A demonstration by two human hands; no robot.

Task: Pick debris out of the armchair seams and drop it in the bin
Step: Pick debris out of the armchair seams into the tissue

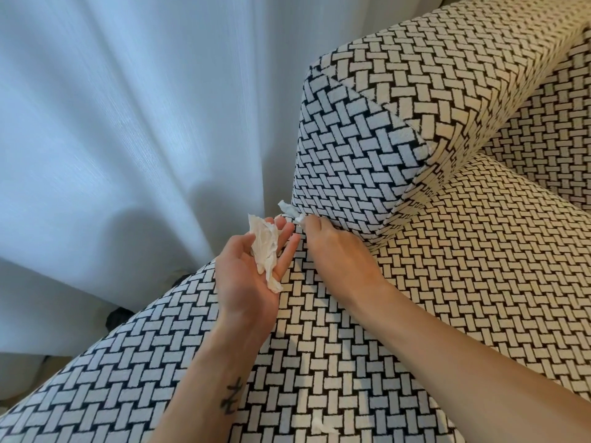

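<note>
My left hand (246,276) lies palm up, fingers nearly straight and slightly apart, with a crumpled tissue wad (265,247) draped over them; it hides my thumb. My right hand (332,247) has its back to me, so the curled fingertips are out of sight, but they pinch a paper scrap (289,211) poking from the seam where the armrest (367,148) meets the seat (447,266). Nearer me, a white shred (321,425) lies on the seat. Left of my fingers hangs a curtain (128,123); something dark under its hem I can't make out.
</note>
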